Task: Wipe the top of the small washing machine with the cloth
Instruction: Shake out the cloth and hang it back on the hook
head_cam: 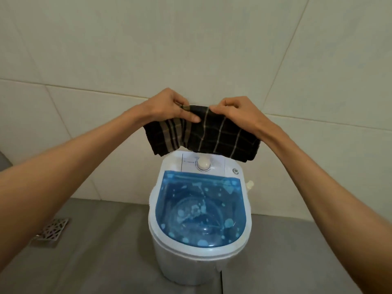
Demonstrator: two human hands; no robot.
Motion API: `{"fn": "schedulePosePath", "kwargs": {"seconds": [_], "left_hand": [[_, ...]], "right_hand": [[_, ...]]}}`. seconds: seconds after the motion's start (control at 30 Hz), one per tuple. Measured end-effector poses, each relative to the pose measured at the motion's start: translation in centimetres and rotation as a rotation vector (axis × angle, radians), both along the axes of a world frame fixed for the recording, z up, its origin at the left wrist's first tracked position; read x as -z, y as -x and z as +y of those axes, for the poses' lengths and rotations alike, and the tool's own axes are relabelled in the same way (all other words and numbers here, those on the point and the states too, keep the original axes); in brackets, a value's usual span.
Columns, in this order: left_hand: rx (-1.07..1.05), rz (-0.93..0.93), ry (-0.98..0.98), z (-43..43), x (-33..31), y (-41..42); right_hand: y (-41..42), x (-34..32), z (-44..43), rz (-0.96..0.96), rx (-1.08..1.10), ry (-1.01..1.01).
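Observation:
A small white washing machine (184, 264) stands on the floor below me. Its clear blue lid (199, 211) carries pale spots, and a cream dial (203, 163) sits on the white panel behind the lid. A dark plaid cloth (212, 134) hangs in the air above the dial panel. My left hand (167, 107) pinches its upper left edge. My right hand (235, 112) pinches the upper edge close beside it. The cloth's lower hem hides the back edge of the panel.
A metal floor drain (52, 231) lies in the grey floor to the left of the machine. A pale tiled wall (191, 49) rises right behind it. A small white fitting (250, 184) sticks out on the machine's right side.

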State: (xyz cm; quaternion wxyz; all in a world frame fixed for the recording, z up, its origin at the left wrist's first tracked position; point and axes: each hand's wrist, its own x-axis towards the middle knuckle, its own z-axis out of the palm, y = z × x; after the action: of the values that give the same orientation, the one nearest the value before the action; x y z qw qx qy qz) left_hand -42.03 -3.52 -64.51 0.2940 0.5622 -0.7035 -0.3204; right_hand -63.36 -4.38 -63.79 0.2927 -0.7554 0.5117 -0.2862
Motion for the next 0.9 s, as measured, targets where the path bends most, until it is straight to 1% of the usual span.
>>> {"fn": "schedulePosePath", "kwargs": {"seconds": [0.1, 0.2, 0.3, 0.4, 0.5, 0.57, 0.63, 0.7, 0.8, 0.87, 0.9], "left_hand": [[0.016, 0.013, -0.055, -0.3, -4.5, -1.7], [-0.025, 0.025, -0.053, 0.2, -11.7, -4.1], [-0.100, 0.034, -0.010, 0.9, -21.3, -7.5], [-0.185, -0.007, 0.095, 1.1, -32.2, -11.8], [-0.274, -0.070, 0.194, 1.4, -43.2, -17.1], [-0.320, -0.089, 0.233, 1.8, -49.4, -20.5], [-0.384, -0.107, 0.282, 2.2, -54.6, -24.1], [-0.464, -0.134, 0.339, 2.4, -58.4, -27.8], [-0.611, -0.194, 0.442, 3.3, -62.3, -33.0], [-0.712, -0.241, 0.564, 3.9, -64.2, -36.0], [-0.759, -0.296, 0.639, 4.1, -64.9, -37.1]], "right_hand": [[-1.4, -3.9, -1.0, 0.024, -0.015, 0.035], [-4.0, -10.7, -1.6, 0.031, -0.034, 0.136], [-8.0, -20.0, -1.9, 0.080, -0.052, 0.273], [-12.7, -30.7, -2.4, 0.134, -0.068, 0.417], [-18.2, -41.7, -2.6, 0.107, -0.107, 0.548], [-22.0, -47.9, -2.4, 0.098, -0.151, 0.666], [-26.2, -53.2, -2.4, 0.142, -0.192, 0.778], [-30.3, -57.3, -2.6, 0.153, -0.205, 0.832], [-36.0, -61.4, -2.7, 0.141, -0.246, 0.870], [-39.5, -63.1, -2.6, 0.127, -0.269, 0.925], [-41.0, -63.7, -2.5, 0.106, -0.260, 0.959]]}}
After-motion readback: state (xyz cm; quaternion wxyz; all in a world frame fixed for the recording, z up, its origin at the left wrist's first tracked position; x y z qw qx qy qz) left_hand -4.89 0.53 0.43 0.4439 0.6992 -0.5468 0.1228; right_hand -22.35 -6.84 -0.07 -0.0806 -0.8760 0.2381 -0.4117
